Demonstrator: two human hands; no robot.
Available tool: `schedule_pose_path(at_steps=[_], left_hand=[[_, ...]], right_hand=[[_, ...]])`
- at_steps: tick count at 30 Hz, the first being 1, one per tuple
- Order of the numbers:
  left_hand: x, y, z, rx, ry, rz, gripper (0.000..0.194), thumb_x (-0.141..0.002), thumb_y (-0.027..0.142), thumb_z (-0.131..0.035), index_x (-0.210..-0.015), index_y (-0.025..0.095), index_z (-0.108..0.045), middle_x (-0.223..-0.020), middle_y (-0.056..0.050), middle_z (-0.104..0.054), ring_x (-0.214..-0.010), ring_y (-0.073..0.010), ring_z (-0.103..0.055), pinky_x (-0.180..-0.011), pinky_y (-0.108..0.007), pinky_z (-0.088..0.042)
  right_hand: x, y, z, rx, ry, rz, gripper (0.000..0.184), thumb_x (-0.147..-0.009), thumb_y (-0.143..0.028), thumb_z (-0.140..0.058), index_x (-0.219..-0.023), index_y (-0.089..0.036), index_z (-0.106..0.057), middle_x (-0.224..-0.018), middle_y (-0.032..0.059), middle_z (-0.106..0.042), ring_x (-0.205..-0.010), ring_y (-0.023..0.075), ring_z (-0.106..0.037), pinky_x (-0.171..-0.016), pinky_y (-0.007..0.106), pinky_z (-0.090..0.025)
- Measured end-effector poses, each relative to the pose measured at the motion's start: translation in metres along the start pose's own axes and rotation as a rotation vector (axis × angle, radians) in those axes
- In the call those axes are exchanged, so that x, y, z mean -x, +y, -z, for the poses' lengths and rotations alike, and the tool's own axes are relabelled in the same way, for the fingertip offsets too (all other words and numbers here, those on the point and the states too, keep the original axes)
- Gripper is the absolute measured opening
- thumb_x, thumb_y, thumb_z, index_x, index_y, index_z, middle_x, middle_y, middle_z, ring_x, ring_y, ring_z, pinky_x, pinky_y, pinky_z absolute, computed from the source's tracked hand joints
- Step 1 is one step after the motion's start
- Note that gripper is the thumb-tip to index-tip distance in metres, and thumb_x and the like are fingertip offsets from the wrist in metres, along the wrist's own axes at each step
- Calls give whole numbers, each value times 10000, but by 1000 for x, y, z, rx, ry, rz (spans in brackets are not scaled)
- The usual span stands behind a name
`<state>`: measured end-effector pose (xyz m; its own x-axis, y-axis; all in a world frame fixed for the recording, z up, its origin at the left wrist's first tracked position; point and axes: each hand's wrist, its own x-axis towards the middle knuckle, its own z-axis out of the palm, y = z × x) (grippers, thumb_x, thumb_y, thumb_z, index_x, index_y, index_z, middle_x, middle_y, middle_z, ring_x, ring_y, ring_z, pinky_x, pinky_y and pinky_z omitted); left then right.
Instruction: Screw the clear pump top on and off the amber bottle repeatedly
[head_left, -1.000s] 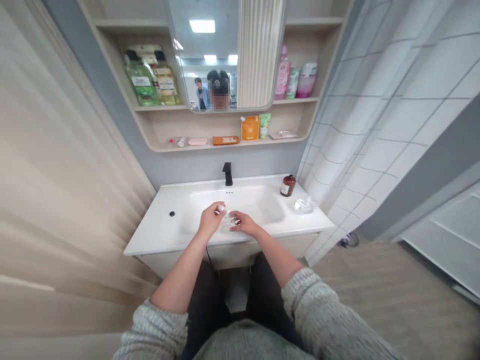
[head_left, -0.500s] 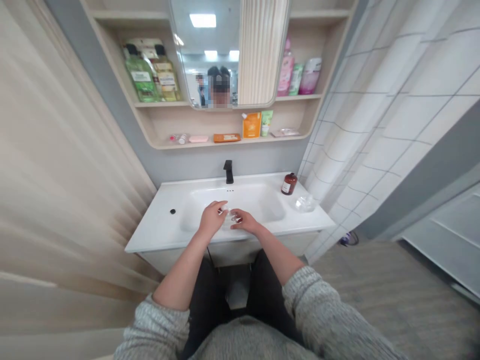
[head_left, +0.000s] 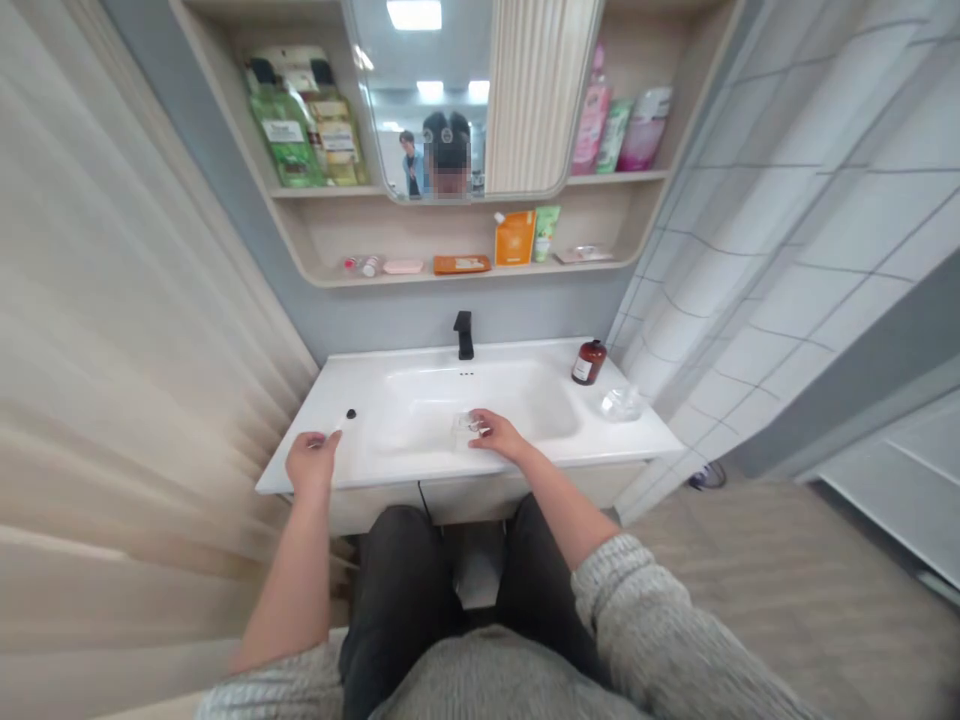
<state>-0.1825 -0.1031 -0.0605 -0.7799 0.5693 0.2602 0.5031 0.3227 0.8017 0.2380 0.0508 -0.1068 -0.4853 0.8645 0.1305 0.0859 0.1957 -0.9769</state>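
Observation:
My right hand [head_left: 495, 436] is closed on a small clear bottle [head_left: 462, 430] at the front edge of the white sink basin [head_left: 420, 395]. My left hand [head_left: 309, 462] rests on the left part of the white counter [head_left: 300, 470], apart from the bottle. Its fingers pinch a small white piece [head_left: 334, 429], perhaps a cap, close to a small black knob [head_left: 351, 413] on the counter.
A black tap [head_left: 464, 335] stands behind the basin. A brown bottle [head_left: 589, 362] and a clear glass object [head_left: 621, 403] sit on the counter's right side. Above are a mirror [head_left: 450, 90] and shelves [head_left: 465, 270] with bottles and packets. A tiled wall [head_left: 750, 250] is to the right.
My left hand left the bottle and moved out to the left counter with the small white piece. My right hand stayed on the bottle. The view shifted slightly.

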Motion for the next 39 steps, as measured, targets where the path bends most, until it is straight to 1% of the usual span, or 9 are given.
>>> schedule_pose_path(at_steps=[3,6,10,15,22,27,30,36,39], left_hand=[[-11,-20,8,-191,10,64,290,-870,469,-770,-799,267,-574,-782,-28,-668,-839,-294,-652,-894,-445,-540],[-10,-22,2,-291,-39,-22,267,-952,431,-679,-786,269,-548,-797,-59,-667,-870,-311,-654,-908,-449,-535],[-2,-22,-12,-358,2,-167,221,-1010,431,-607,-891,246,-588,-981,-103,-683,-981,-310,-655,-954,-433,-527],[2,-26,-16,-375,36,-205,225,-1041,448,-570,-961,238,-588,-1062,-115,-656,-1019,-309,-628,-973,-433,-513],[3,-21,-13,-383,25,-188,250,-959,450,-687,-989,249,-543,-1054,-95,-622,-1053,-315,-606,-995,-437,-506],[2,-21,-13,-390,15,-184,206,-954,404,-672,-972,256,-529,-1033,-95,-613,-1029,-321,-609,-977,-444,-510],[2,-21,-14,-395,23,-217,229,-954,429,-675,-980,251,-535,-1050,-106,-606,-1085,-338,-602,-1032,-470,-505],[6,-17,-9,-408,88,-240,285,-945,462,-698,-1043,236,-554,-1112,-127,-612,-1183,-373,-585,-1135,-530,-471],[14,-8,-9,-393,125,-282,312,-987,484,-651,-1127,219,-565,-1189,-164,-631,-1267,-398,-572,-1185,-557,-435]], right_hand=[[0,0,0,-4,20,-3,761,-586,-408,-1023,-1286,-266,-759,-1287,74,-798,-1065,252,-727,-919,399,-630],[2,-2,0,22,40,-15,750,-601,-402,-1020,-1290,-267,-757,-1289,73,-804,-1060,249,-725,-923,397,-626],[6,-8,2,87,10,-7,738,-632,-376,-1020,-1314,-272,-757,-1289,74,-812,-1058,249,-731,-934,393,-617],[6,-10,3,76,-4,7,713,-651,-375,-1008,-1307,-263,-751,-1301,77,-808,-1037,236,-735,-936,386,-615],[6,-12,1,67,21,-22,742,-614,-353,-1012,-1301,-252,-752,-1316,90,-799,-1036,233,-733,-889,369,-622],[7,-12,5,92,142,-19,759,-619,-363,-1005,-1321,-264,-737,-1332,103,-799,-1105,272,-746,-912,407,-635],[10,-10,27,140,230,0,759,-648,-403,-992,-1343,-261,-722,-1351,121,-791,-1116,287,-751,-945,439,-643],[29,-4,102,209,451,-37,739,-665,-503,-985,-1300,-244,-708,-1326,145,-798,-1067,307,-766,-977,500,-645],[38,3,124,236,519,-76,725,-644,-506,-984,-1261,-247,-707,-1304,130,-803,-1028,296,-761,-968,502,-640]])
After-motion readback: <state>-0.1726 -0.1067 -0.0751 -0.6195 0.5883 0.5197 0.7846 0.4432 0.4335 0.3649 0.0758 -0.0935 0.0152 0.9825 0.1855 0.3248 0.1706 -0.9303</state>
